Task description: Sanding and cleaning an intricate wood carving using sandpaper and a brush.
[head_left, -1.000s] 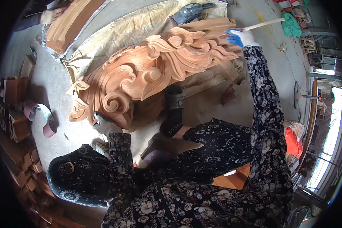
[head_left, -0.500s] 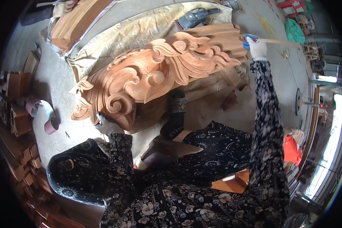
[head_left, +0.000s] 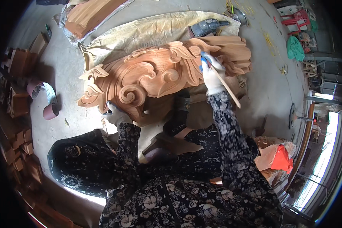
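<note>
A large carved wooden piece (head_left: 155, 76) with scrolls and leaves lies slantwise before me, propped above the floor. My left hand (head_left: 117, 114), in a white glove with dark fingertips, grips its near lower edge beside a big scroll; some fingers are hidden by the wood. Over the right part of the carving is my right hand (head_left: 213, 74), in a white glove with blue fingertips. It is closed round a thin wooden stick (head_left: 230, 92) whose long end slants down toward my forearm. The stick's other end is hidden in the hand.
Behind the carving, a dark power sander (head_left: 207, 26) sits on a crumpled yellowish sheet (head_left: 140, 32). A thick timber block (head_left: 93, 17) lies at the far left. A curled abrasive strip (head_left: 49, 98) and stacked wood offcuts (head_left: 21, 152) are on the left. Yellow cord (head_left: 269, 43) lies at the right.
My right hand has come left and nearer, from the carving's far right end to over its right part. The stick, which pointed right, now slants toward me. My left hand stays at the edge.
</note>
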{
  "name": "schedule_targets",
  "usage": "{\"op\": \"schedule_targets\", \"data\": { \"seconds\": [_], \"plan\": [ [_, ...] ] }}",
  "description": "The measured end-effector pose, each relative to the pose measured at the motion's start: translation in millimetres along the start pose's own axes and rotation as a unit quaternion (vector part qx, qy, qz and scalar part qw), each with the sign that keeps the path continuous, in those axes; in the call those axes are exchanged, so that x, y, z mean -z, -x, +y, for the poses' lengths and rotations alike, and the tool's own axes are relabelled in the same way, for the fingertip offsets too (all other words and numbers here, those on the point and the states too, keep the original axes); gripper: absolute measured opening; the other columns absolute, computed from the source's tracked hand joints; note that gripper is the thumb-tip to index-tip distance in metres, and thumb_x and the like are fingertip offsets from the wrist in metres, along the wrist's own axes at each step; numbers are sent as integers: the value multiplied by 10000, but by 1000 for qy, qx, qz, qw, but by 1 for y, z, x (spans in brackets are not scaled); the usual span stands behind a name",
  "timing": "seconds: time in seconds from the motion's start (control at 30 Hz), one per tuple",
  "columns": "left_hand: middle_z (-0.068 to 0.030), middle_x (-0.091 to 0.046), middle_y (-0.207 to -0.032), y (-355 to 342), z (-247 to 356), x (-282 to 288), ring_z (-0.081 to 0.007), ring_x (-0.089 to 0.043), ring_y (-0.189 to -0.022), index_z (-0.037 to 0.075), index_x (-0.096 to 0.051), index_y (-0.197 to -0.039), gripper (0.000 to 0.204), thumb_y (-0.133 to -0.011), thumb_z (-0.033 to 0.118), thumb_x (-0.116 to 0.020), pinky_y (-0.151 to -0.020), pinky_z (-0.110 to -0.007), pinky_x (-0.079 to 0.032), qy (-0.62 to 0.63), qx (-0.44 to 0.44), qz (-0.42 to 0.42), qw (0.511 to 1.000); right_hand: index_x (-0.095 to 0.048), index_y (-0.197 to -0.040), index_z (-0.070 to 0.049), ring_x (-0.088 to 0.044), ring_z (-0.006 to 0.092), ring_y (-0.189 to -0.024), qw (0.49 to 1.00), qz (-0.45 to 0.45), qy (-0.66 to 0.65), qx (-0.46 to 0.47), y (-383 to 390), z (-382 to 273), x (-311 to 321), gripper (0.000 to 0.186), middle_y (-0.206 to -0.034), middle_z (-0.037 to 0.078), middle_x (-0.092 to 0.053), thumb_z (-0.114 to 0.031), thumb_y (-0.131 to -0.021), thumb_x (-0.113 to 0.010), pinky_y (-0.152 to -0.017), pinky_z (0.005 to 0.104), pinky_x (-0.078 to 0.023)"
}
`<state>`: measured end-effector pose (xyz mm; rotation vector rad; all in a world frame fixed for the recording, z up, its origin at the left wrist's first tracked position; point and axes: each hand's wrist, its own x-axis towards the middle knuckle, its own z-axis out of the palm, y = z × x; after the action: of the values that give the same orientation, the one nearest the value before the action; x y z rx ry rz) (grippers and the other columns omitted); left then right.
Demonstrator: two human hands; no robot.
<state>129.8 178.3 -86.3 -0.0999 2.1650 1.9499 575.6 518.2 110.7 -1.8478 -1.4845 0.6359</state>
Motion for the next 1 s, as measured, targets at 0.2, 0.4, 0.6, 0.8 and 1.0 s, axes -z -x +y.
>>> {"op": "schedule_targets", "data": {
  "seconds": [0.2,0.4,0.6,0.8,1.0],
  "plan": [
    [-145,-619,-1113,-2,-4,-29,-215,-614,-894,-41,-527,-1214,452,-906,281,-601,-768,-300,-516,19,227,-33,973,-671,-1013,-26,-661,130,-767,948,-236,-111,183,67,-49,-116,206,-852,47,-696,-177,-879,-627,-673,262,-529],
    [-158,-633,-1071,15,11,-12,-220,-615,-887,-60,-538,-1193,466,-905,301,-604,-782,-317,-507,-6,200,0,980,-663,-1007,-21,-633,128,-662,937,60,128,320,177,-20,-162,169,-826,92,-671,-81,-855,-622,-595,269,-512],
    [-175,-613,-1127,-13,26,23,-247,-600,-956,-71,-517,-1216,494,-909,307,-596,-835,-327,-488,-11,162,34,986,-650,-1005,8,-647,121,-624,963,-221,-157,12,209,-61,-172,167,-821,70,-683,-93,-897,-573,-547,251,-530],
    [-196,-562,-1223,-55,-9,23,-282,-576,-1029,-27,-396,-1334,612,-894,344,-602,-894,-343,-455,-72,206,69,973,-650,-989,34,-667,152,-642,994,-92,-15,59,198,-76,-281,195,-806,103,-681,-121,-914,-558,-591,262,-558],
    [-217,-510,-1288,-86,-31,15,-306,-532,-1134,-14,-334,-1379,616,-893,268,-587,-978,-362,-409,-114,130,55,983,-637,-1048,0,-667,143,-642,983,-45,-23,177,214,-29,-324,186,-819,100,-682,-61,-878,-594,-588,259,-556]
  ]
}}
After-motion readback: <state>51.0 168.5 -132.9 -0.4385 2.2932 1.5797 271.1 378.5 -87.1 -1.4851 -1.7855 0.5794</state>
